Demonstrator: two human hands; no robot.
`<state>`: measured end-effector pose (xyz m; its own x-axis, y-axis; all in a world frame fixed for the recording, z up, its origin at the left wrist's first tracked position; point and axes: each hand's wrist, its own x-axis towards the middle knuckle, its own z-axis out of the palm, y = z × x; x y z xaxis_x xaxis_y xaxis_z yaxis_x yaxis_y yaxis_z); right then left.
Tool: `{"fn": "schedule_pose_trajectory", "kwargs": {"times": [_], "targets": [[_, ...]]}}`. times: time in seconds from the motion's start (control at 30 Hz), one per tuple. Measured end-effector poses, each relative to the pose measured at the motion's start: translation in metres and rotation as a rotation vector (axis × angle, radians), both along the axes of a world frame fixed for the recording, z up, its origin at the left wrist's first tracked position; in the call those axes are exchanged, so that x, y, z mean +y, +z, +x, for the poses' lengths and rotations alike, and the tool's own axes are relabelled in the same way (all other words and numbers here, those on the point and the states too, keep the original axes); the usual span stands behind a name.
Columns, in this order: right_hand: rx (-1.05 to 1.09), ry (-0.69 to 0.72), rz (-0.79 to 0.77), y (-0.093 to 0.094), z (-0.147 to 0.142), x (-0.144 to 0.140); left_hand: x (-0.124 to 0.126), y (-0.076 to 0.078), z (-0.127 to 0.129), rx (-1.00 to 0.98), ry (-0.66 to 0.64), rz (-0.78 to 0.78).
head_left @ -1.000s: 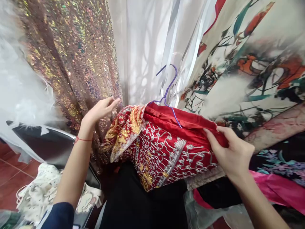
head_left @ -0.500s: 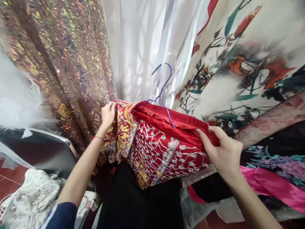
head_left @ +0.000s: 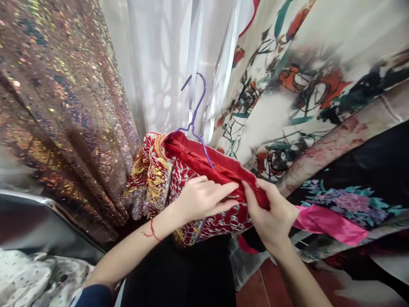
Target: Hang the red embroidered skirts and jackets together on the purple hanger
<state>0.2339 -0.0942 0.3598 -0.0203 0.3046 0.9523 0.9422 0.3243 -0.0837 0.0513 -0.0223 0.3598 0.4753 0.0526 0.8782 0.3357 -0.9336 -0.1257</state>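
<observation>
A red garment (head_left: pixel 220 221) with silver and gold embroidery hangs slantwise in front of me, its shiny red lining (head_left: pixel 191 151) showing along the open top edge. A purple wire hanger (head_left: pixel 200 102) reaches into that opening, its hook standing up. My right hand (head_left: pixel 271 213) grips the garment's right end, thumb and fingers around the edge. Close beside it, my left hand (head_left: pixel 204 198) lies across the embroidered front with its fingertips closed at the near edge. A red string bracelet (head_left: pixel 153 230) circles my left wrist.
Sequined fabric (head_left: pixel 70 106) hangs at left, white sheer fabric (head_left: pixel 156 64) behind, and printed cloth (head_left: pixel 262 119) at right. A chair back (head_left: pixel 47 221) and spotted white cloth (head_left: pixel 35 277) are lower left. Pink ribbon (head_left: pixel 329 224) crosses black floral fabric on the right.
My left hand has left the garment's left end and moved right, beside my right hand. My right hand keeps its hold. The view has shifted, so the garment and hanger appear farther left.
</observation>
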Motion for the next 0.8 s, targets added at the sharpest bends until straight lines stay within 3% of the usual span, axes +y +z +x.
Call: {"fn": "schedule_pose_trajectory", "kwargs": {"times": [0.13,0.23,0.4,0.5,0.6,0.73,0.8], "targets": [[0.078,-0.007,-0.059,-0.010,0.012,0.007,-0.004,-0.022,0.030,-0.125,0.002,-0.326],[0.122,-0.040,-0.041,-0.005,0.030,0.021,0.006,-0.030,0.046,-0.207,0.085,-0.292],[0.069,-0.113,0.203,0.028,0.040,0.024,0.034,-0.048,0.069,-0.243,0.233,-0.197],[0.011,-0.111,0.213,0.041,0.033,0.015,0.045,-0.055,0.069,-0.240,0.123,-0.298],[0.015,-0.118,0.165,0.037,0.030,0.013,0.040,-0.044,0.060,-0.226,0.045,-0.482],[0.062,-0.100,0.128,0.021,0.034,0.021,0.018,-0.008,0.052,-0.009,0.248,-0.641],[0.076,-0.094,0.126,0.016,0.035,0.023,0.010,0.010,0.051,0.061,0.249,-0.765]]}}
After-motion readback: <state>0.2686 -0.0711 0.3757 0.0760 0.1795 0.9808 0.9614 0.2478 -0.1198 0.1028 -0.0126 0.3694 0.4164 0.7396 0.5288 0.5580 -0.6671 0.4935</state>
